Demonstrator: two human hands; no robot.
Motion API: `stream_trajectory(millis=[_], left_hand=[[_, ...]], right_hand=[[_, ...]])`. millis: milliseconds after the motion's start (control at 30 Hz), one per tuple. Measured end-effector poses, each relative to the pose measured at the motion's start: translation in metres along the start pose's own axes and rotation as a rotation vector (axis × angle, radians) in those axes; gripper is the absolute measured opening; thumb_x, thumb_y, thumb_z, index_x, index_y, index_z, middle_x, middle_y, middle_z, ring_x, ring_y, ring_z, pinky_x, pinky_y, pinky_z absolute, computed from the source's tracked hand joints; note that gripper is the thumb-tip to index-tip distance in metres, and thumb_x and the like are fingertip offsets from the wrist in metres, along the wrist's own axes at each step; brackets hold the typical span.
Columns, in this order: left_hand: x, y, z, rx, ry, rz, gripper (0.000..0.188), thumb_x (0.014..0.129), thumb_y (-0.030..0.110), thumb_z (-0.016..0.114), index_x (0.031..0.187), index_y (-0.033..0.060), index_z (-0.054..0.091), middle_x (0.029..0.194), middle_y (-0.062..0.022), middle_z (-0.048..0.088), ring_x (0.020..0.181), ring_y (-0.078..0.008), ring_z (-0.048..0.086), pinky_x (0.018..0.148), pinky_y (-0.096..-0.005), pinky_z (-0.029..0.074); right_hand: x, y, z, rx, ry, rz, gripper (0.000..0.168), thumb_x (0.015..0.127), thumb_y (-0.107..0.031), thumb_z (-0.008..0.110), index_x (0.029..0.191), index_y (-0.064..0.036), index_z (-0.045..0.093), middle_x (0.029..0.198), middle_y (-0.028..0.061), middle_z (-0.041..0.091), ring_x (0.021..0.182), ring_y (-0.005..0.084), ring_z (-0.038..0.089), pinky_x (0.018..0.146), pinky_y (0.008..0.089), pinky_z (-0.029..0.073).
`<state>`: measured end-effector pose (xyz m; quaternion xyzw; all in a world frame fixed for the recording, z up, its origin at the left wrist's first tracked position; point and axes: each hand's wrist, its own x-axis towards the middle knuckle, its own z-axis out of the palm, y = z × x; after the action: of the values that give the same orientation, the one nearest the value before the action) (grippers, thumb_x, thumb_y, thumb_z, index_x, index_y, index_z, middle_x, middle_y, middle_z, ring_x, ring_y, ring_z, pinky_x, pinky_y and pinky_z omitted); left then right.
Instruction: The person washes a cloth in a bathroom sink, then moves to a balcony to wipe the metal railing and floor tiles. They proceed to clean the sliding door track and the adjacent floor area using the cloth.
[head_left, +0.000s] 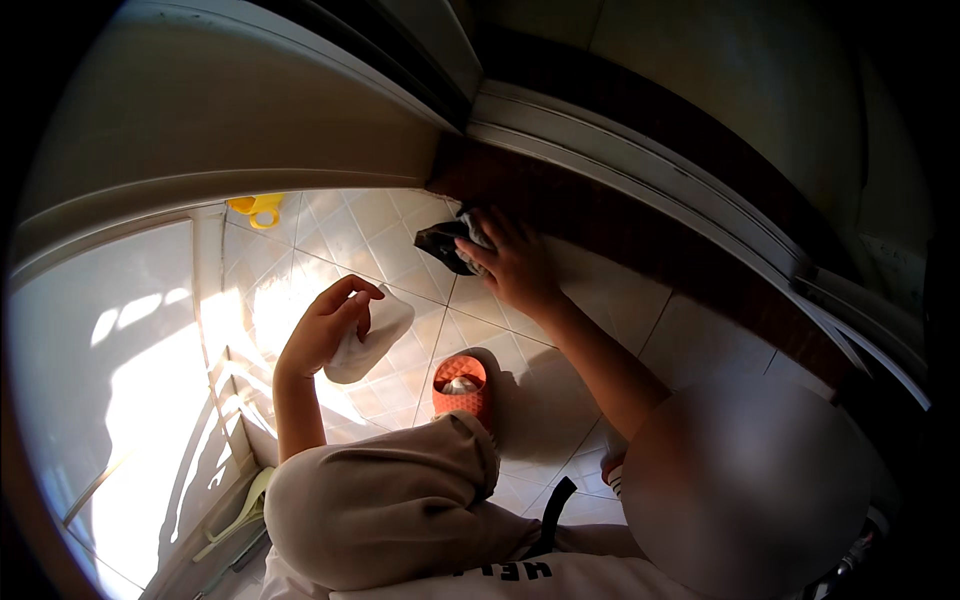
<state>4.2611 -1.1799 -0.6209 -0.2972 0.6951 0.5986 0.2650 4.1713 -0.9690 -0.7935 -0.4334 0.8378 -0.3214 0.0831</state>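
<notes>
My left hand (324, 330) grips a pale white object (382, 330) with rounded corners, perhaps a plastic container, above the sunlit tiles. Its far side and what may be inside cannot be made out. Under my right hand (517, 262) a dark grey and black cloth (444, 244) is bunched, with the fingers curled over it. The cloth rests on the tiled floor (409, 274), close to the dark brown door sill (562, 202).
A pale panel (225, 112) stands along the upper left. Beyond the sill runs a light metal track (637, 161). A yellow plastic item (262, 208) lies on the tiles. My foot wears an orange slipper (461, 375). A pale green hanger (244, 517) is at lower left.
</notes>
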Motion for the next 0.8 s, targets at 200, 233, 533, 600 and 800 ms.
stream_trajectory(millis=[200, 233, 533, 600, 800], left_hand=[[0.015, -0.009, 0.011, 0.001, -0.088, -0.065, 0.022, 0.089, 0.022, 0.046, 0.096, 0.0029, 0.054, 0.064, 0.0009, 0.048, 0.061, -0.0064, 0.046, 0.059, -0.0206, 0.039], [0.016, -0.010, 0.012, 0.020, -0.086, -0.079, 0.022, 0.089, 0.022, 0.046, 0.096, 0.0030, 0.054, 0.064, 0.0010, 0.048, 0.061, -0.0063, 0.046, 0.059, -0.0205, 0.039], [0.020, -0.001, 0.020, 0.046, -0.059, -0.066, 0.018, 0.087, 0.016, 0.045, 0.096, 0.0027, 0.055, 0.060, 0.0010, 0.047, 0.058, -0.0064, 0.044, 0.057, -0.0204, 0.037], [0.026, -0.010, 0.021, 0.001, -0.090, -0.047, 0.018, 0.087, 0.015, 0.044, 0.095, 0.0029, 0.055, 0.058, 0.0004, 0.046, 0.057, -0.0066, 0.043, 0.056, -0.0204, 0.036], [0.020, -0.012, 0.020, 0.069, -0.098, -0.097, 0.018, 0.088, 0.014, 0.043, 0.094, 0.0018, 0.055, 0.057, -0.0001, 0.046, 0.055, -0.0070, 0.043, 0.055, -0.0211, 0.036]], right_hand=[[-0.108, 0.046, -0.056, 0.063, 0.165, 0.108, 0.057, 0.054, 0.000, 0.064, 0.107, -0.019, 0.058, 0.126, 0.0161, 0.039, 0.110, 0.0350, 0.043, 0.085, 0.0438, 0.041], [-0.102, 0.042, -0.061, 0.076, 0.183, 0.134, 0.057, 0.054, 0.001, 0.064, 0.107, -0.019, 0.058, 0.125, 0.0160, 0.040, 0.110, 0.0349, 0.044, 0.085, 0.0435, 0.042], [0.085, 0.018, -0.006, -0.068, 0.194, 0.090, 0.037, 0.065, -0.018, 0.069, 0.101, -0.018, 0.062, 0.127, 0.0117, 0.040, 0.118, 0.0281, 0.035, 0.093, 0.0474, 0.032], [0.081, 0.027, 0.002, -0.083, 0.176, 0.079, 0.039, 0.065, -0.017, 0.068, 0.103, -0.018, 0.061, 0.124, 0.0112, 0.043, 0.115, 0.0265, 0.040, 0.091, 0.0472, 0.033], [0.001, 0.064, -0.039, -0.013, 0.133, 0.133, 0.049, 0.064, -0.016, 0.069, 0.110, -0.020, 0.055, 0.122, 0.0126, 0.044, 0.111, 0.0280, 0.044, 0.088, 0.0459, 0.038]])
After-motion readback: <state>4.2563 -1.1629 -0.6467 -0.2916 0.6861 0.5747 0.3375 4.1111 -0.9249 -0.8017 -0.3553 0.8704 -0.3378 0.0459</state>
